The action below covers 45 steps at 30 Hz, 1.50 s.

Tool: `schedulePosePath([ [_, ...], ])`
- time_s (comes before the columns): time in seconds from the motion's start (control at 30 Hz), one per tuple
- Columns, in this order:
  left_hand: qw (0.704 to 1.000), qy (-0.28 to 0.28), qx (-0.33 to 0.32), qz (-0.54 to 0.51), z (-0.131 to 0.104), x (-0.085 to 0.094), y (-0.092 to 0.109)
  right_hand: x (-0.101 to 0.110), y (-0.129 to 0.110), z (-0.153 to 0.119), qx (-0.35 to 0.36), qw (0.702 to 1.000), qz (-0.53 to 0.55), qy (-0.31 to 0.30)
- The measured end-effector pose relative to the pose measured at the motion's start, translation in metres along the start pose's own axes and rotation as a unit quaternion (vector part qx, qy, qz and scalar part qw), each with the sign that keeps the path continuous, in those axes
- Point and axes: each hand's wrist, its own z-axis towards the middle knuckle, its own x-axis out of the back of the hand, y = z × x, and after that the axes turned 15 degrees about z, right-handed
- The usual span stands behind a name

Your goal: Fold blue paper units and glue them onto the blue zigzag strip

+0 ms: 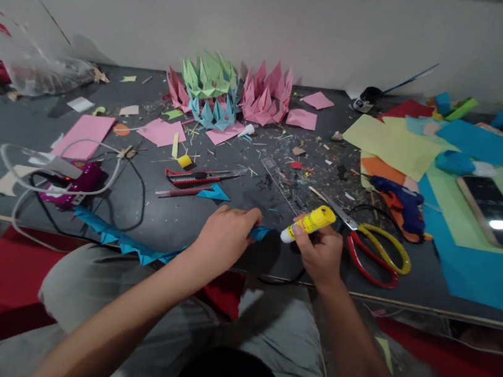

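My left hand (228, 232) is closed on the end of a blue folded-paper chain (143, 254). The chain runs left behind my forearm, along the table's front edge, and its short tip shows past my fingers. A yellow glue stick (316, 218) with a white end is gripped in my right hand (323, 251). That white end points down and left, close to the paper tip; whether they touch I cannot tell. Just beyond my left hand lie a blue folded piece (216, 193), a brown pencil-like stick (180, 192) and a red box cutter (201, 176).
Scissors (378, 247) with red and yellow handles and a blue glue gun (401, 206) lie right of my right hand. Pink, green and blue paper crowns (267, 97) stand at the wall. Coloured sheets (469, 272) and a phone (494, 210) lie right; cables circle a purple box (76, 186) left.
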Motion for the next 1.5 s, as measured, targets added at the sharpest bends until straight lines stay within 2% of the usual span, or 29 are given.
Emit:
schedulePosePath([
  [0.1, 0.996, 0.062, -0.045, 0.047, -0.010, -0.004, 0.005, 0.000, 0.002, 0.000, 0.012, 1.000, -0.004, -0.017],
  [0.23, 0.990, 0.073, -0.098, 0.076, -0.019, -0.013, 0.009, -0.001, 0.004, 0.001, 0.032, 0.994, -0.016, -0.105],
  [0.43, 0.995, 0.071, -0.055, 0.035, -0.017, -0.018, 0.010, -0.002, 0.004, 0.002, 0.039, 0.963, -0.064, -0.259],
  [0.7, 0.999, 0.045, -0.022, 0.015, -0.014, -0.018, 0.011, -0.007, -0.004, 0.007, 0.089, 0.924, -0.108, -0.357],
  [0.8, 0.999, 0.031, -0.010, 0.006, -0.013, -0.017, 0.010, -0.006, -0.005, 0.007, 0.089, 0.927, -0.096, -0.351],
  [0.87, 0.999, 0.031, -0.009, -0.005, -0.013, -0.017, 0.009, -0.004, -0.003, 0.005, 0.076, 0.943, -0.067, -0.316],
  [0.93, 0.999, 0.036, -0.011, -0.020, -0.012, -0.017, 0.007, 0.001, 0.001, 0.002, 0.060, 0.966, -0.036, -0.250],
  [1.03, 0.998, 0.031, -0.013, -0.047, -0.010, -0.017, 0.002, 0.011, 0.006, 0.000, 0.053, 0.993, -0.021, -0.099],
  [1.1, 0.998, 0.023, -0.021, -0.061, -0.007, -0.017, -0.001, 0.021, 0.008, 0.003, 0.062, 0.997, -0.045, -0.016],
  [1.13, 0.997, 0.020, -0.028, -0.068, -0.006, -0.018, -0.003, 0.027, 0.008, 0.006, 0.068, 0.995, -0.071, -0.001],
  [1.2, 0.995, 0.015, -0.045, -0.083, -0.003, -0.018, -0.007, 0.037, 0.008, 0.014, 0.091, 0.983, -0.156, -0.019],
  [1.3, 0.991, 0.005, -0.061, -0.115, 0.001, -0.019, -0.013, 0.046, 0.010, 0.027, 0.109, 0.948, -0.287, -0.078],
  [1.4, 0.988, -0.001, -0.069, -0.139, 0.004, -0.020, -0.020, 0.045, 0.015, 0.036, 0.096, 0.925, -0.344, -0.134],
  [1.5, 0.984, -0.008, -0.078, -0.161, 0.005, -0.021, -0.026, 0.039, 0.022, 0.040, 0.081, 0.911, -0.369, -0.164],
])
